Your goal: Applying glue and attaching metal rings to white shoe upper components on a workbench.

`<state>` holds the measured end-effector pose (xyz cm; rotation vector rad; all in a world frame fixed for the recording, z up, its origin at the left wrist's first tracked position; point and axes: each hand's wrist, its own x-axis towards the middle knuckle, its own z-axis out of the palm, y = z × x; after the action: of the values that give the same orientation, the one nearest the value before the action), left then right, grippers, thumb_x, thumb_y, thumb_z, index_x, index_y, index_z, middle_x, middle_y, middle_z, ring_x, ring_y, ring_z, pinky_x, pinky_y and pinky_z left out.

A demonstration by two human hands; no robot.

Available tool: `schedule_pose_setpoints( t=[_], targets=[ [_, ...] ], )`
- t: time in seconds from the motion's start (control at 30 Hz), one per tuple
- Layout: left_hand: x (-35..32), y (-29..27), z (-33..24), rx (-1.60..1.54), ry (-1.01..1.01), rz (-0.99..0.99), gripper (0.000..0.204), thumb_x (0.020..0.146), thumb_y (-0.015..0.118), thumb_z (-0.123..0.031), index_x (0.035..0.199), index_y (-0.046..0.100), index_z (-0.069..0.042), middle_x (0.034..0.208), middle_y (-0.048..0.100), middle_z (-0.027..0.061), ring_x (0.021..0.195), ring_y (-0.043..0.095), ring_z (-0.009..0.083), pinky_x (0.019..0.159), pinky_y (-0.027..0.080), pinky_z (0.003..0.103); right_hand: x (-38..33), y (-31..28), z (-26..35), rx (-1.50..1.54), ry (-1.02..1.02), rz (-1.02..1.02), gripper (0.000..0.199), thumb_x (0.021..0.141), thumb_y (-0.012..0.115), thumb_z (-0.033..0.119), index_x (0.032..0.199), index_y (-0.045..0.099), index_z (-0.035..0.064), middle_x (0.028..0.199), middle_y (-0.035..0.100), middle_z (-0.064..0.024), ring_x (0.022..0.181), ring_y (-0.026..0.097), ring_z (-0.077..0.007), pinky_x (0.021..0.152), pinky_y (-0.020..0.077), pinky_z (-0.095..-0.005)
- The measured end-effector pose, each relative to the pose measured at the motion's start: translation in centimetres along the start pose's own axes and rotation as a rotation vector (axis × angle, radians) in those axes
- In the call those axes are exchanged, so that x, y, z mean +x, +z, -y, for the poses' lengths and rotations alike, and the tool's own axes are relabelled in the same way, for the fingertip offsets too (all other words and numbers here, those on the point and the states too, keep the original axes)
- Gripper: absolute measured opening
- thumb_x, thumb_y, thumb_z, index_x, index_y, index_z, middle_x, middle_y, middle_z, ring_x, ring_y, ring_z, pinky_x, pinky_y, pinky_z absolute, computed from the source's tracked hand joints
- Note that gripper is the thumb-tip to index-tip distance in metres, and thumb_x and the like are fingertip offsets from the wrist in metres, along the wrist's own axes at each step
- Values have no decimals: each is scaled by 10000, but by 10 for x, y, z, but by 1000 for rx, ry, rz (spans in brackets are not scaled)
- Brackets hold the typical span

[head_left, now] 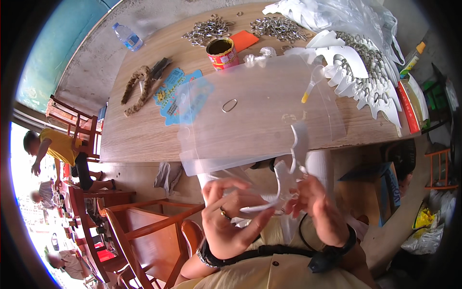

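Over my lap, just off the table's near edge, is a white flat cut-out piece [285, 180] with a curved, pointed outline. My left hand [231, 212], with a ring on one finger, grips its lower end between thumb and fingers. Fingers of my right hand [315, 204] close on the piece's right side, near a small shiny bit that I cannot make out. A clear plastic sheet [260, 130] covers the near part of the table, and a single oval metal ring [230, 105] lies on it. Similar white pieces [370, 91] with metal rings attached are heaped at the right.
Piles of metal rings [208, 31] lie at the back of the wooden table [130, 144] near a red tin [222, 54]. Pliers with wrapped handles [139, 86] and blue cards [175, 96] lie left. A wooden chair [154, 221] stands left; a person in yellow [60, 144] is farther off.
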<state>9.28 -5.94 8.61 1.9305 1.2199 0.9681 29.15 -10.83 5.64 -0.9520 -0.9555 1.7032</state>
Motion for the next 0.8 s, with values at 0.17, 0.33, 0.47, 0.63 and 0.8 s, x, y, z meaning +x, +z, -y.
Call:
schedule_pose_setpoints(
  t=[0.17, 0.33, 0.47, 0.63, 0.8],
  targets=[
    [8, 4, 1, 379, 148, 32, 183, 586, 814, -164, 743, 725, -194, 893, 635, -45, 1065, 513, 259, 982, 261, 472, 5, 6, 5, -1029, -649, -623, 582, 815, 676, 178, 1330, 440, 44, 1303, 468, -150, 1131, 493, -259, 914, 379, -393],
    [7, 4, 0, 444, 198, 49, 172, 586, 809, -233, 740, 739, -266, 1098, 582, -63, 1163, 445, 277, 1025, 171, 520, 7, 15, 22, -1513, -593, -338, 148, 751, 695, 92, 885, 651, 138, 1119, 621, -12, 1197, 496, -254, 960, 281, -476],
    [4, 6, 12, 148, 300, -245, 893, 551, 883, -359, 1321, 465, -182, 1306, 462, 128, 1243, 404, 339, 1055, 230, 503, 9, 8, 19, -1170, -595, -308, 122, 733, 714, 51, 824, 646, 96, 949, 679, -5, 993, 618, -224, 888, 355, -392],
    [-8, 15, 23, -367, 105, -152, 1258, 563, 916, -325, 1467, 117, 30, 1412, 337, 200, 1297, 368, 310, 1077, 264, 430, 6, 10, 10, -658, -462, -412, 97, 735, 737, -1, 823, 701, 20, 785, 687, -78, 748, 643, -207, 705, 446, -297],
    [-19, 21, 11, -598, -374, 30, 396, 676, 853, -140, 990, 663, 7, 1000, 676, 108, 957, 610, 204, 891, 442, 326, 7, 12, 4, -612, -468, -302, 107, 747, 741, 1, 849, 711, -5, 776, 688, -87, 746, 633, -195, 714, 459, -304]
  ],
)
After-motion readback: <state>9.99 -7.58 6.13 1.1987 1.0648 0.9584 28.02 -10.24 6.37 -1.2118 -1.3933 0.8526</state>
